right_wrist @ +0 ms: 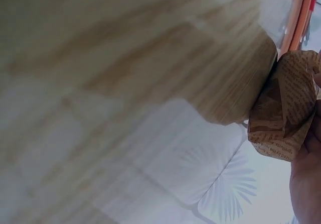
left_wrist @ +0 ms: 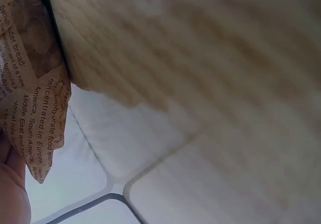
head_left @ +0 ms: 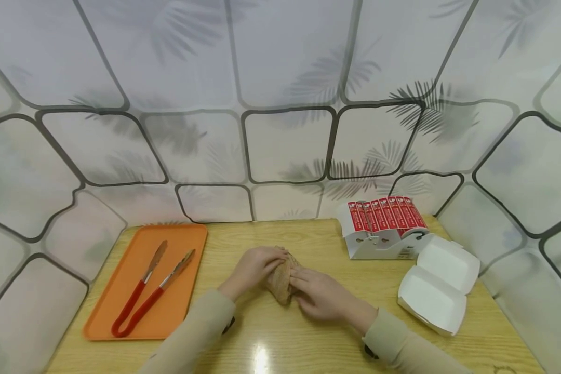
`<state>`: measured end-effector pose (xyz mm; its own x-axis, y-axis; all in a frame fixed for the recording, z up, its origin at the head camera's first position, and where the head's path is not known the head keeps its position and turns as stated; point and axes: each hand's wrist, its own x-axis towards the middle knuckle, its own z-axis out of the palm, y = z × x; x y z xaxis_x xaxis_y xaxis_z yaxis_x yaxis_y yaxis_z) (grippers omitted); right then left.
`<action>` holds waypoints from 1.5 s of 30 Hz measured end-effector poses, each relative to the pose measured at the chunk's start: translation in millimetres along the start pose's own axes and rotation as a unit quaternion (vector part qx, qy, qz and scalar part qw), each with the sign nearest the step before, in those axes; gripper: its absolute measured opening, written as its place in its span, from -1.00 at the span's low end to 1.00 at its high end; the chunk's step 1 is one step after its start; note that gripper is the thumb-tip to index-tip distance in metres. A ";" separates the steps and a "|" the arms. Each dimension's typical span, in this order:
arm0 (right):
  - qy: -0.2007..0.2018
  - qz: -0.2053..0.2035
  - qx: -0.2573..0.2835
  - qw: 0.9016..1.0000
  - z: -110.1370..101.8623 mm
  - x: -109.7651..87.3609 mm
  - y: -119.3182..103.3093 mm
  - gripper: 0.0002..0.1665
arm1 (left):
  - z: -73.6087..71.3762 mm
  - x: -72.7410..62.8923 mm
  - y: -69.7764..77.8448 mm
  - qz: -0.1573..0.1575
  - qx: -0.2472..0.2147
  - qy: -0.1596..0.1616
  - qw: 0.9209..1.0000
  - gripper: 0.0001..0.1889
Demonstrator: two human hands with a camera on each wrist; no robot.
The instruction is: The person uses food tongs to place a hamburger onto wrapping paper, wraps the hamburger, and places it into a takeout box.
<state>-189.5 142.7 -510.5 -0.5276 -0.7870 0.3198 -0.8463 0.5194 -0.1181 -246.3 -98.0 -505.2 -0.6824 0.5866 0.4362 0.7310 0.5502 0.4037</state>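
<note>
A bundle in brown printed wrapping paper (head_left: 279, 284) stands on the wooden table between both hands; what is inside it is hidden. My left hand (head_left: 256, 266) grips its upper left side, fingers over the top. From the right, my right hand (head_left: 326, 295) pinches the paper near the upper edge, thumb lower down. In the left wrist view, lines of print cover the paper (left_wrist: 37, 103), which ends in a pointed corner near the hand (left_wrist: 12, 196). The right wrist view has folded, creased paper (right_wrist: 283, 103) against the fingers of the right hand (right_wrist: 306, 181).
On the left, an orange tray (head_left: 100, 311) bears red-handled tongs (head_left: 137, 306). A white carton (head_left: 369, 249) of red-and-white boxes (head_left: 388, 214) stands at the back right. An open white clamshell container (head_left: 437, 298) lies in front of it. Patterned panels (head_left: 285, 145) enclose the table.
</note>
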 end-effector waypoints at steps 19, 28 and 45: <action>0.040 0.046 -0.028 0.998 -1.3 -5.0 -1.8 -0.42 | 3.2 0.2 6.3 -0.007 0.112 0.000 0.994 -0.89; 0.082 0.037 -0.057 0.994 -9.8 -8.1 -3.7 -0.31 | 1.9 -3.1 14.8 0.000 0.143 0.026 0.989 -0.91; 0.008 -0.044 -0.115 0.992 -9.7 -16.3 -3.9 -0.28 | 1.5 -1.2 18.9 -0.035 0.123 0.032 0.991 -0.85</action>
<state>-176.9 156.7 -506.1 -0.4497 -0.8280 0.3349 -0.8490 0.5127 0.1276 -231.7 -87.4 -499.3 -0.7242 0.5069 0.4675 0.6532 0.7216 0.2294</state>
